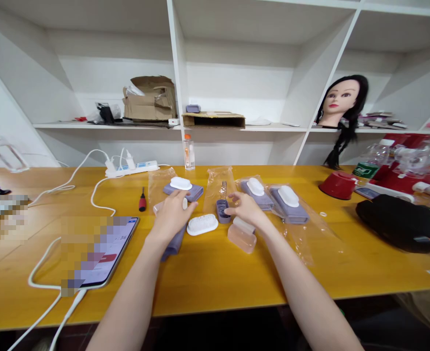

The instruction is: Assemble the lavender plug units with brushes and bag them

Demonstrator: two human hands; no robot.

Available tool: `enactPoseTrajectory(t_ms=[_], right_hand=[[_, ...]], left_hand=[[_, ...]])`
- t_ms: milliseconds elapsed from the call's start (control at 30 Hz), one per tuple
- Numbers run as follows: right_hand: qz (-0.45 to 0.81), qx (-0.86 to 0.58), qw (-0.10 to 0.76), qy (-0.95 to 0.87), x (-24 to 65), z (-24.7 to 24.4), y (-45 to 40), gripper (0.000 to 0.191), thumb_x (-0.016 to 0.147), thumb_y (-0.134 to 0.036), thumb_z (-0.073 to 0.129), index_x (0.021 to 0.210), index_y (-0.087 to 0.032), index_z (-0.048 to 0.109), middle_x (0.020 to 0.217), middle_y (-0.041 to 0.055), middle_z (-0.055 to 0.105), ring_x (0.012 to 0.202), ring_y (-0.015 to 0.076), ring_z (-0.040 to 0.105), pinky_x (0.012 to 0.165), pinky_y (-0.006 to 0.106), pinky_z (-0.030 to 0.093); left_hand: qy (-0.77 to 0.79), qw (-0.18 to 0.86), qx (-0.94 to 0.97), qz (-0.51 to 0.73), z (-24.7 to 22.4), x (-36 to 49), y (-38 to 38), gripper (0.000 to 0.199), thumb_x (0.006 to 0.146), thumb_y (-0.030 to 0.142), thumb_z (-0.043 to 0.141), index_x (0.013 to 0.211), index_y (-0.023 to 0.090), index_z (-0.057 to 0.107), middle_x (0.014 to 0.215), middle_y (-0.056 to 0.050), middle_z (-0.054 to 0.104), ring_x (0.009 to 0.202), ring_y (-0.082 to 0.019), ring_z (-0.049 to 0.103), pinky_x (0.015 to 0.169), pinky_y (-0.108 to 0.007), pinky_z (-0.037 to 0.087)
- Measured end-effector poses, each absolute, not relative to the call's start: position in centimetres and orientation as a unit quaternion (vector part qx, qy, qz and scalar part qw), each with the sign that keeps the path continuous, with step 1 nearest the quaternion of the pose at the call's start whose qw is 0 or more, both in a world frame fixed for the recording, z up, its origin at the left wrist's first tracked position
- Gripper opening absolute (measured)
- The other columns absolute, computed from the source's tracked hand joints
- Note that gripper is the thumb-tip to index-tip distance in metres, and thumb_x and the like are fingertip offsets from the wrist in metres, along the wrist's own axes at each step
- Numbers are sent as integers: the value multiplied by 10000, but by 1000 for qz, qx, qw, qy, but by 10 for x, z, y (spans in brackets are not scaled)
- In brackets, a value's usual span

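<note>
My left hand reaches over a translucent plastic piece, its thumb and fingers apart; the hand covers part of that piece. Under my left forearm lies a folded grey-purple cloth. My right hand is at a small grey-purple oval case, its thumb overlapping the case's right edge and its index finger held apart. Between my hands rests a white oval brush head, bristles up. Just below my right hand is a clear pinkish container with a greyish part at its top.
Folded cloths topped with white oval pieces lie among clear plastic bags. A screwdriver, a charging phone and a power strip are left. A red bowl and black bag are right.
</note>
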State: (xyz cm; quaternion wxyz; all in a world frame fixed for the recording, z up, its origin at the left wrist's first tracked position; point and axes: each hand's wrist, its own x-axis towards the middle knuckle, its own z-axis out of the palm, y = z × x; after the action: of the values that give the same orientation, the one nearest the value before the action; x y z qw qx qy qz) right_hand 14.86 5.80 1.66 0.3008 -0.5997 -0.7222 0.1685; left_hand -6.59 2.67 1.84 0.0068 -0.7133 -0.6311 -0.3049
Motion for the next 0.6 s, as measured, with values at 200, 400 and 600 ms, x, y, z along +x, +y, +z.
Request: enactPoseTrajectory(t_ms=[200,400,600], right_hand=[[-12,-716,332,-614,198,51,44,292,734,-215,539,1006,-184,638,927,80,687,880,223,613,733,300,424],[-23,-768,235,-596,225,63,12,185,731,-309,536,714,-191,678,732,81,683,744,221,617,597,269,392],[-2,-703,41,-710,209,28,-15,243,738,-71,429,771,-116,665,790,150,675,756,220,634,649,277,401]], left_hand=[[-478,-66,-822,-303,15,-43,17,262,824,314,472,1038,225,592,1142,-20,609,1052,-199,547,901,-317,415],[-384,-123,-886,-230,8,-25,8,252,833,299,466,1042,247,598,1069,-11,647,960,-187,592,843,-312,444],[-319,-86,-917,-224,-7,-9,4,244,851,259,435,1025,229,604,1040,-33,641,990,-187,563,875,-326,432]])
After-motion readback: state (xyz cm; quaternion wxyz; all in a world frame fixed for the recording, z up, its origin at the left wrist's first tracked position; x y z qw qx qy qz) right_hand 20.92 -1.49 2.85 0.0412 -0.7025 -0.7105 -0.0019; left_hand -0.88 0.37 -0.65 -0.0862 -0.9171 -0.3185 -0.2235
